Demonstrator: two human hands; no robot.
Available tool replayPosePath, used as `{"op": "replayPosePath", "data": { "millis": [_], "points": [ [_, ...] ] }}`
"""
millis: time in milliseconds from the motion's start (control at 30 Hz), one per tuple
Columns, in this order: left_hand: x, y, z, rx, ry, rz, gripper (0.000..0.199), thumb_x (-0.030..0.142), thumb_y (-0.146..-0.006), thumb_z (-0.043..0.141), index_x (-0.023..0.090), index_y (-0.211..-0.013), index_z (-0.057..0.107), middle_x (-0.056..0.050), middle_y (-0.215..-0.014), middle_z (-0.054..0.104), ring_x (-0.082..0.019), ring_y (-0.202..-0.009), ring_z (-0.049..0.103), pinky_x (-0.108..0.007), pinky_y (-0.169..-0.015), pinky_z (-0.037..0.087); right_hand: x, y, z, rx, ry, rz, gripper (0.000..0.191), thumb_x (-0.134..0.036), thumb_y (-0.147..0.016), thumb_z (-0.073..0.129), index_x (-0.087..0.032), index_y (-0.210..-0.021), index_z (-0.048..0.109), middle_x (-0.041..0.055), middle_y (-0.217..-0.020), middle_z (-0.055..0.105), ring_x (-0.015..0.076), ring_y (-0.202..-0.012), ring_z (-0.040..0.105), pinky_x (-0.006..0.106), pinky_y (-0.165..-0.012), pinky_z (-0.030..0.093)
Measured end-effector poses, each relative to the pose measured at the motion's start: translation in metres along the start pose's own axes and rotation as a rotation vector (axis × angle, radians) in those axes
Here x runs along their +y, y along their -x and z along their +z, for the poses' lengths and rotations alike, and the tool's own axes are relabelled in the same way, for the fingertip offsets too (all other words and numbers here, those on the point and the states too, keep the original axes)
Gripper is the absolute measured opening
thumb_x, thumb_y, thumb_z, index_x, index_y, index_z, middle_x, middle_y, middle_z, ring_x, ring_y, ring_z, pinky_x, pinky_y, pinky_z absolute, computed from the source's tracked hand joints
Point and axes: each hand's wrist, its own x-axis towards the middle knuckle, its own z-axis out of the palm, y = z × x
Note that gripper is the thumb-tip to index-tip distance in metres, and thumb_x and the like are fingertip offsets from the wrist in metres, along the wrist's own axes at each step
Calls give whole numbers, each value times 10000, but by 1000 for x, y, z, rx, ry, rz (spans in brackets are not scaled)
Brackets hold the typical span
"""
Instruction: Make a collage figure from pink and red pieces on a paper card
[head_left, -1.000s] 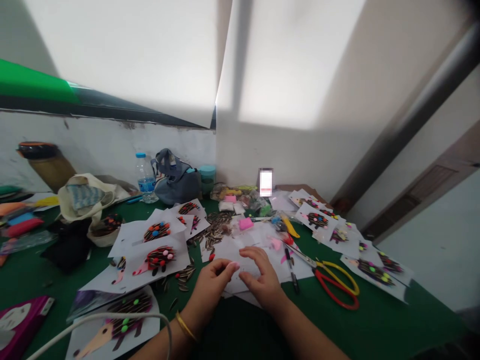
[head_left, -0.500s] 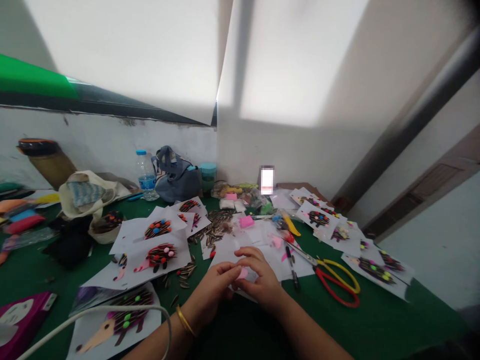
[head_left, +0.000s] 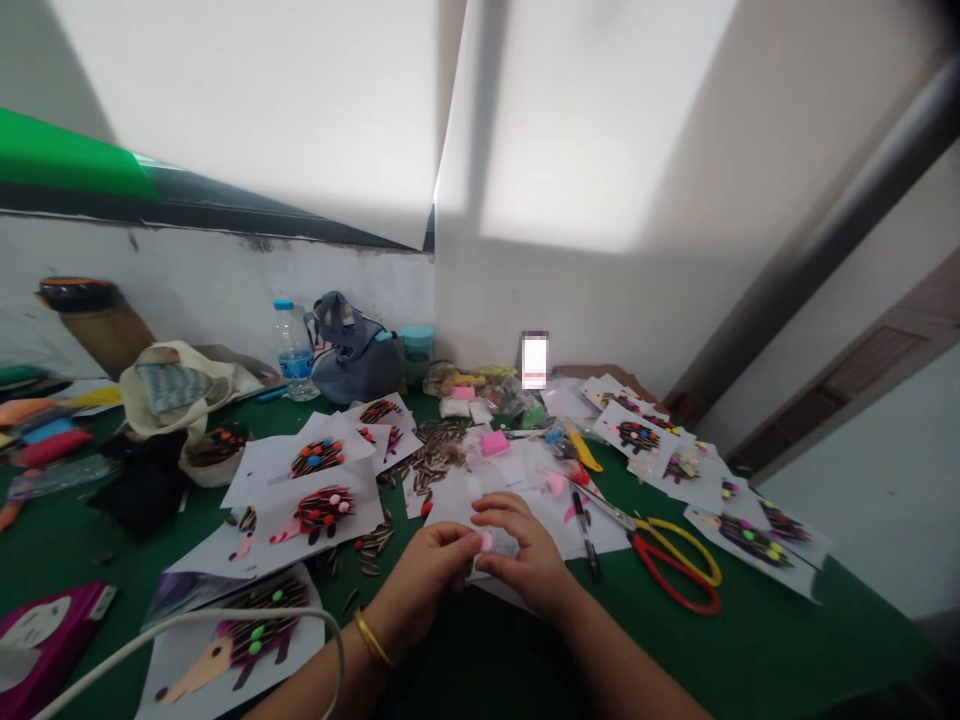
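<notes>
Between the thumb and finger of my left hand is a small piece of pink modelling clay. My right hand curves around the far side of it, thumb and fingers apart, holding nothing I can see. Beneath both hands lies white paper. A larger pink clay lump rests beyond them. To the right are a black pen and scissors with red and yellow handles. Sunflower seeds are heaped behind my left hand.
Hedgehog pictures of seeds and clay lie at left and right on the green cloth. A white cable crosses the near left. A water bottle and a blue-grey bag stand by the wall.
My right thumb and fingers have spread apart, away from the pink clay. My left hand keeps its pinch on the piece.
</notes>
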Motion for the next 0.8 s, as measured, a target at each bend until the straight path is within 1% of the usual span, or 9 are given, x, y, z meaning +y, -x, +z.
{"op": "replayPosePath", "data": {
  "millis": [133,267,400,467,533,633,733,800],
  "points": [
    [0,0,0,-8,-4,-6,348,451,-732,744,143,-648,605,50,-527,460,-71,-482,359,-224,-478,226,-2,0,-2,-12,-3,34,232,-466,-835,688,-284,-976,721,64,-1135,644,239,-1148,542,419,-1010,434],
    [1,0,0,7,-1,-3,348,461,-738,736,144,-660,615,49,-530,458,-74,-480,363,-224,-478,238,-1,0,-2,5,-12,38,293,-476,-815,707,-288,-1040,709,68,-1144,649,245,-1153,543,430,-1017,433],
    [-1,-1,-1,17,12,7,368,481,-723,750,139,-679,622,57,-528,441,-70,-481,354,-218,-479,239,0,0,-3,2,-11,56,259,-464,-829,695,-282,-1012,719,68,-1142,653,243,-1156,543,425,-1020,429],
    [-1,-2,-1,40,23,1,377,496,-716,754,142,-699,625,60,-539,442,-69,-483,354,-215,-479,248,-1,-1,-3,19,-21,74,303,-464,-813,712,-276,-1051,705,72,-1141,655,246,-1152,547,424,-1017,432],
    [-1,-2,-1,70,14,3,388,512,-705,758,144,-721,636,59,-556,449,-72,-492,363,-213,-481,267,-2,-1,-4,40,-42,99,294,-460,-820,702,-266,-1042,704,76,-1130,658,244,-1134,561,420,-1006,440],
    [0,-3,-1,96,-70,36,427,548,-696,747,134,-776,679,40,-594,494,-87,-526,407,-218,-500,304,-3,-1,-3,79,-67,145,185,-413,-850,670,-246,-915,718,75,-1082,667,230,-1093,587,404,-984,457],
    [1,-2,0,98,-174,59,472,587,-695,723,136,-835,714,12,-638,556,-110,-561,447,-230,-528,336,-2,-2,-2,128,-55,172,113,-339,-845,671,-235,-817,704,70,-1028,673,221,-1057,602,396,-966,466],
    [1,-3,0,128,-267,110,464,599,-688,717,150,-804,727,-5,-650,587,-133,-592,471,-245,-559,360,-1,-1,-1,156,-47,178,92,-308,-838,669,-232,-790,689,67,-1013,673,220,-1039,607,397,-959,469]
  ]
}}
